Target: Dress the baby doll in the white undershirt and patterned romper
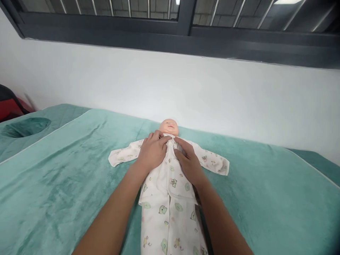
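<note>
A baby doll (169,126) lies face up, its head towards the wall. It wears a white long-sleeved baby shirt (174,182) printed with small green animals, and matching trousers (167,219) cover its legs. The sleeves spread out to both sides. My left hand (153,148) rests on the shirt's upper chest, fingers bent over the cloth and thumb at the neckline. On the other side of the front opening, my right hand (188,159) has its index finger at the collar and its thumb lower down, holding the shirt's edge. Any fastener under the fingertips is hidden.
A green plush cover (79,170) lies under the doll, with an oval hole (26,126) at the far left. Behind stands a white wall (132,81) below a dark window frame (183,32) with metal bars. A red and black object (10,106) is at the left edge.
</note>
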Demonstrator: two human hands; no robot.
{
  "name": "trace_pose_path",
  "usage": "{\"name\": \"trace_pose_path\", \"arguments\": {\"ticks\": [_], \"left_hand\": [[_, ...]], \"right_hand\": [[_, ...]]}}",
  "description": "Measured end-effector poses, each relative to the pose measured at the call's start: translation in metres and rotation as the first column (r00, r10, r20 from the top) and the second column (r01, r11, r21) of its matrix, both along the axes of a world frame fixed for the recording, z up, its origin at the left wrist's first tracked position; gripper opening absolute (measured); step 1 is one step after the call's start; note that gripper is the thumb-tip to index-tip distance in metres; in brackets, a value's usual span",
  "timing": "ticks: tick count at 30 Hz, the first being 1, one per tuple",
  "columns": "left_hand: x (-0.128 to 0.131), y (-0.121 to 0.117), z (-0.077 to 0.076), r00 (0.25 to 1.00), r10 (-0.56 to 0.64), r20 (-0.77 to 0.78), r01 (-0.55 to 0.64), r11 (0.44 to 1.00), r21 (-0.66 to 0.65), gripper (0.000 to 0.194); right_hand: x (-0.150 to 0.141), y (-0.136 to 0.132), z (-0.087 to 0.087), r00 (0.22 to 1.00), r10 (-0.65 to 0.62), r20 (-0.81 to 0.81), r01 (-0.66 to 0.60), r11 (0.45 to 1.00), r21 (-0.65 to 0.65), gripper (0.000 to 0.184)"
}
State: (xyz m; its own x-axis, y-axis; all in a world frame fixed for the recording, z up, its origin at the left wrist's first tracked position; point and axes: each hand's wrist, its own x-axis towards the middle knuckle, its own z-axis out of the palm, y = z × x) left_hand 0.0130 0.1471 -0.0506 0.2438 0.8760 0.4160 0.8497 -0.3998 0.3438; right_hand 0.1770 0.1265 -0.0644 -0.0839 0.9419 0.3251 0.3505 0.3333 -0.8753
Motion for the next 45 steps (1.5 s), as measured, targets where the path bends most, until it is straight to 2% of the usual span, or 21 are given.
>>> {"name": "trace_pose_path", "arguments": {"ticks": [6,10,14,20,24,32,37,42,45], "left_hand": [[0.004,0.0,-0.002,0.993,0.109,0.049,-0.109,0.994,0.013,0.036],[0.002,0.0,-0.005,0.98,0.109,0.165,-0.105,0.994,-0.033,0.036],[0.0,0.0,-0.008,0.967,0.103,0.233,-0.095,0.994,-0.044,0.035],[-0.002,0.001,-0.009,0.96,0.09,0.267,-0.074,0.995,-0.071,0.034],[-0.004,0.004,-0.01,0.945,0.063,0.32,-0.036,0.995,-0.089,0.034],[-0.005,0.007,-0.013,0.911,0.048,0.409,0.003,0.992,-0.123,0.037],[-0.005,0.006,-0.013,0.89,0.033,0.454,0.019,0.994,-0.11,0.038],[-0.007,0.003,-0.013,0.819,-0.044,0.572,0.076,0.997,-0.033,0.034],[-0.01,-0.001,-0.009,0.751,-0.15,0.644,0.165,0.986,0.037,0.034]], "right_hand": [[0.001,0.009,0.001,0.971,0.108,0.214,-0.112,0.994,0.007,0.044],[-0.001,0.016,0.007,0.942,0.121,0.312,-0.144,0.988,0.053,0.041],[-0.003,0.024,0.009,0.935,0.107,0.337,-0.136,0.989,0.064,0.039],[-0.005,0.041,0.009,0.964,0.107,0.243,-0.14,0.982,0.124,0.034],[-0.004,0.043,0.006,0.98,0.06,0.192,-0.09,0.985,0.15,0.026],[0.001,0.044,0.0,0.976,0.111,0.19,-0.13,0.987,0.093,0.03],[0.001,0.042,-0.002,0.99,0.077,0.121,-0.089,0.991,0.099,0.027],[0.002,0.04,-0.001,0.991,0.122,0.059,-0.13,0.981,0.142,0.022],[0.001,0.035,0.0,0.997,0.075,-0.022,-0.071,0.989,0.133,0.018]]}}
